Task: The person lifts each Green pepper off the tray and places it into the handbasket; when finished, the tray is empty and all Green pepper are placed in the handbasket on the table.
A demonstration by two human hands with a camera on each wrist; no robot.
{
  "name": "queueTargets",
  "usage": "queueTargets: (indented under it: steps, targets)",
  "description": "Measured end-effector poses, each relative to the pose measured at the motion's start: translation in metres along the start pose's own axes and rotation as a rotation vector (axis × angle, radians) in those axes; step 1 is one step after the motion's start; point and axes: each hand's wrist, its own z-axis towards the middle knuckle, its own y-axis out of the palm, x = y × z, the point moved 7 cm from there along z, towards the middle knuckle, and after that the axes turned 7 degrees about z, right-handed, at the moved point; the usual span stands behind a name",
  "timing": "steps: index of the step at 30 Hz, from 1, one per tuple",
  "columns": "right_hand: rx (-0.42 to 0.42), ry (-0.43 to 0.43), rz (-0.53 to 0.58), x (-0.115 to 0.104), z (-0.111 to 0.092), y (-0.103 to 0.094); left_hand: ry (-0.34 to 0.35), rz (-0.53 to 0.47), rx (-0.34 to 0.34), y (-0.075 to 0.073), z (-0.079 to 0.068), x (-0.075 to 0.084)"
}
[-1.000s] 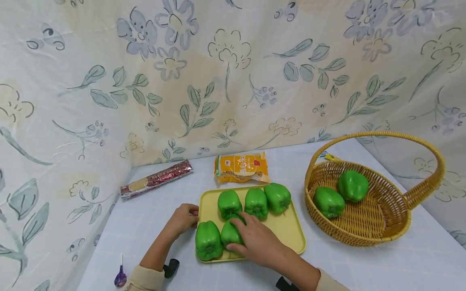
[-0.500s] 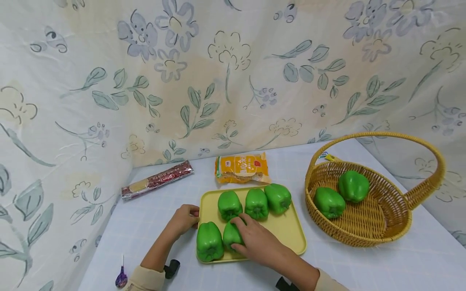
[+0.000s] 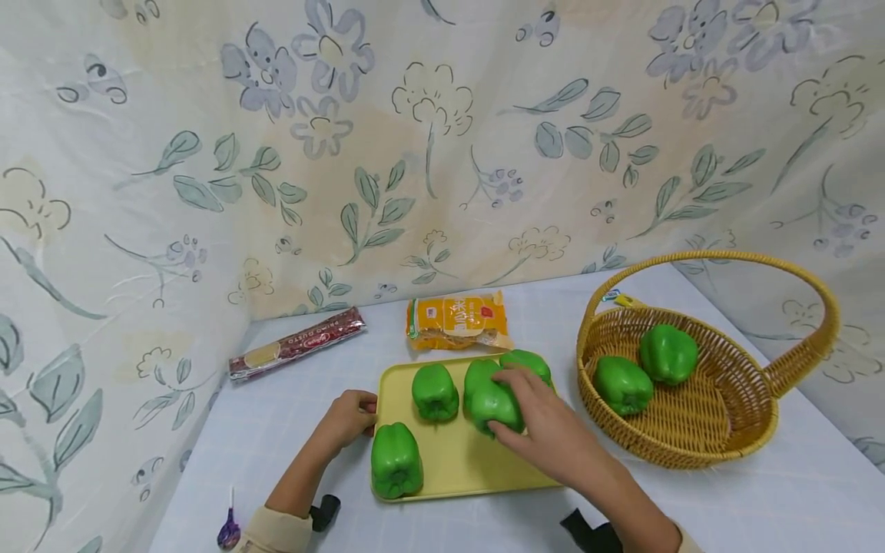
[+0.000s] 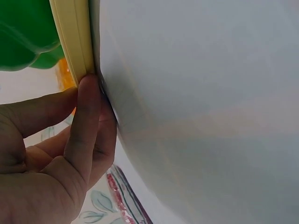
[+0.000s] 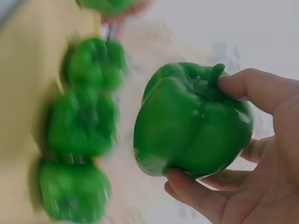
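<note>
My right hand (image 3: 556,430) grips a green bell pepper (image 3: 496,408) and holds it above the tray. In the right wrist view, thumb by the stem and fingers underneath hold this pepper (image 5: 191,126). At the left edge of the yellow tray (image 3: 470,465), my left hand (image 3: 348,418) pinches the rim, its fingertips (image 4: 88,86) right at the edge in the left wrist view. One pepper (image 3: 396,461) stands in the tray's near left corner and another (image 3: 435,392) behind it. Two more, including one at the far right (image 3: 527,364), are partly hidden by the held pepper and right hand.
A wicker basket (image 3: 740,442) with a tall handle stands on the right, two green peppers (image 3: 668,353) inside. Behind the tray lies an orange snack packet (image 3: 458,319); a long dark red packet (image 3: 297,343) lies left of it. A lollipop (image 3: 229,528) is at the near left.
My right hand has lifted the bell pepper from the tray's front row and carried it to the right. The left hand stays at the tray's edge.
</note>
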Motion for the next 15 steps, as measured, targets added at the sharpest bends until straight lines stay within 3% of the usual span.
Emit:
queueTargets:
  steps: [4,10,15]
  targets:
    - [0.117,0.022,0.0,0.024,-0.002,-0.035,0.004,0.003,0.005,0.0,0.0,-0.001]
    - [0.276,0.126,0.003,0.069,-0.011,-0.078,-0.009,-0.009,0.002,0.0,0.001,-0.002]
    - [0.294,0.251,-0.019,0.103,-0.019,-0.093,-0.008,-0.004,-0.002,0.001,0.002,-0.002]
